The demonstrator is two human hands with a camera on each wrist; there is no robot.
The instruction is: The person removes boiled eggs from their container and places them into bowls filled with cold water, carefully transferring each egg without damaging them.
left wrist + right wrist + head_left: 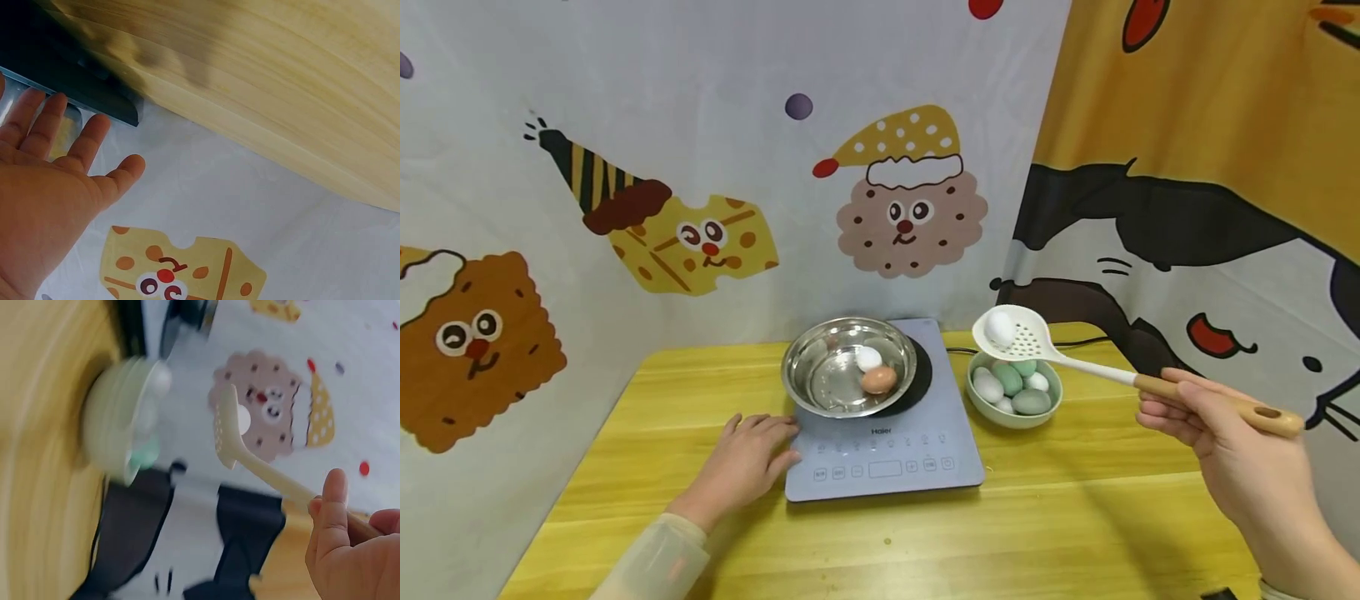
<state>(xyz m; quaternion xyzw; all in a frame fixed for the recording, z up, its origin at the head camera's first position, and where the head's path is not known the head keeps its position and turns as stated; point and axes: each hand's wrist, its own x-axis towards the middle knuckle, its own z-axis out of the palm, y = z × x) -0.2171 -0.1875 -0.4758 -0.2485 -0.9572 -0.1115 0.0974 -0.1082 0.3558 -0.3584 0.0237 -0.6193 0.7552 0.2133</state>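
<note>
My right hand (pixel 1247 450) grips the wooden handle of a white slotted spoon (pixel 1037 342). A white egg (pixel 1000 328) lies in the spoon's perforated bowl, held above a pale green bowl (pixel 1017 421) of white and green eggs. The right wrist view shows the spoon (pixel 230 428) raised, apart from that bowl. With fingers extended, my left hand (pixel 745 458) is at the left edge of the induction cooker (pixel 887 487). On the cooker stands a steel basin (pixel 820 408) with one white egg (pixel 868 359) and one brown egg (pixel 879 380) inside.
Everything stands on a yellow wood-grain table (pixel 880 550). Behind it hangs a white cloth (pixel 715 150) printed with cartoon figures, with an orange printed section at the right. A black cord (pixel 1078 342) runs behind the pale green bowl.
</note>
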